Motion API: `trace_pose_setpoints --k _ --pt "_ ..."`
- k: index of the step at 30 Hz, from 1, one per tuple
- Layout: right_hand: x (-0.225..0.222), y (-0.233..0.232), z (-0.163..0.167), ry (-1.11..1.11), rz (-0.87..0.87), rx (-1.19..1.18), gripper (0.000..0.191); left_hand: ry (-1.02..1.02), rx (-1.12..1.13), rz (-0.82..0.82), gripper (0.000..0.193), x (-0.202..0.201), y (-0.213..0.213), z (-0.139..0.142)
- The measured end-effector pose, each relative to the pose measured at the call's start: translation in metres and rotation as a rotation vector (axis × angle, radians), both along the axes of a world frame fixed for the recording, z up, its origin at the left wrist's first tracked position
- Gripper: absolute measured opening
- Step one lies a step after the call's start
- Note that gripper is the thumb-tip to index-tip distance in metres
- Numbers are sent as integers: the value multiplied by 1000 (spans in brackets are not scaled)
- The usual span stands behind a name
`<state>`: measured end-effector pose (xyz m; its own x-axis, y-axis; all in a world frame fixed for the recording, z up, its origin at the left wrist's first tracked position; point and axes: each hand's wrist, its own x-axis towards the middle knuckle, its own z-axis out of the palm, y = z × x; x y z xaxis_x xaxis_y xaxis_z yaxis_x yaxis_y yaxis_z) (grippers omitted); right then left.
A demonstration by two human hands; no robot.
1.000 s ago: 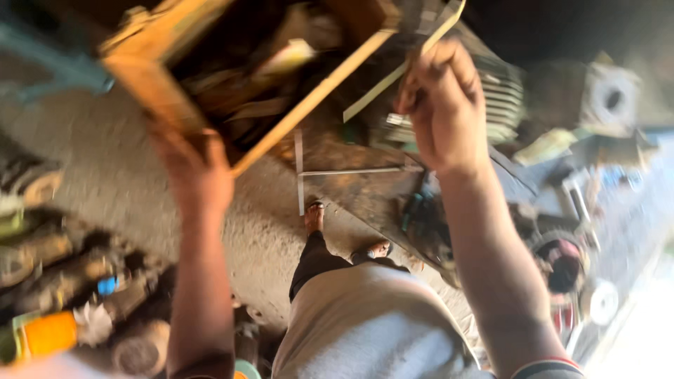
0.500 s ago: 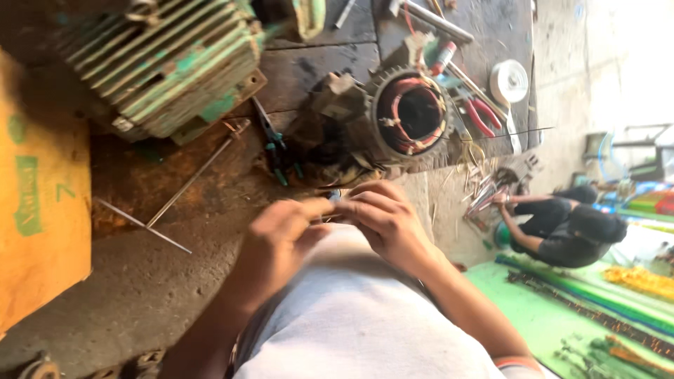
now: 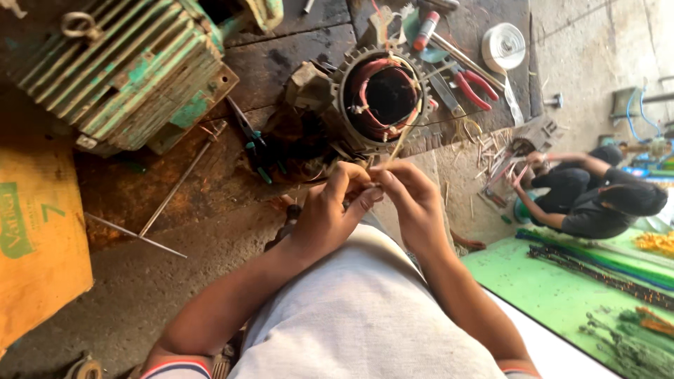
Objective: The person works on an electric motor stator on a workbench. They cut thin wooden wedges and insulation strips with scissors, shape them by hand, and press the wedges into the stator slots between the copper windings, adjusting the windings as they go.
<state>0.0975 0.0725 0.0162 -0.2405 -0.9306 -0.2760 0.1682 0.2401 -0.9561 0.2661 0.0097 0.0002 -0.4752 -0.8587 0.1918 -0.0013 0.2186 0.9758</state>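
Pale, straw-coloured and thin, the strip (image 3: pixel 401 144) is running from between my fingertips up toward the open motor stator (image 3: pixel 382 95) on the dark wooden bench (image 3: pixel 281 60). From the one view I have, the head camera looking down, I am pinching its lower end with my left hand (image 3: pixel 326 214), thumb and forefinger pressed together, and my right hand (image 3: pixel 414 200) is meeting it from the other side, fingertips closed on the same spot. The two hands are touching just above my grey shirt.

I am judging the strip to be light and slightly springy, stiff enough to stand up on its own yet easy to kink, so I am holding it near the end with fingertips only. It looks smooth and may slip unless the pinch is firm.

The stator is showing reddish copper windings inside its toothed rim. Just beside it are lying red-handled pliers (image 3: pixel 474 88) and a white tape roll (image 3: pixel 503 47). A green finned motor housing (image 3: pixel 126 70) is sitting at the far left, well apart. Another person (image 3: pixel 597 196) is crouching on the floor to the right.
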Motion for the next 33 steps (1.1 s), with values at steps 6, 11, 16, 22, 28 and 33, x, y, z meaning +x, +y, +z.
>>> trace_pose_setpoints --k 6,11,16,22,28,33 --pt "-37 -11 -1 101 309 38 13 -376 -605 102 29 -2 -9 3" --pt "-85 -3 11 498 582 -20 14 -428 -826 -5 22 -21 -19 23" --pt "-155 1 -22 278 547 114 17 -397 -740 -100 13 -77 -19 31" --pt "-280 -11 -108 1344 304 39 34 -76 116 -115 9 -187 -8 -3" --pt "-340 -7 -170 1272 461 219 29 465 1141 -120 13 -294 -39 -79" --pt "-381 -6 -171 330 496 463 34 493 1196 57 13 -330 -45 -114"
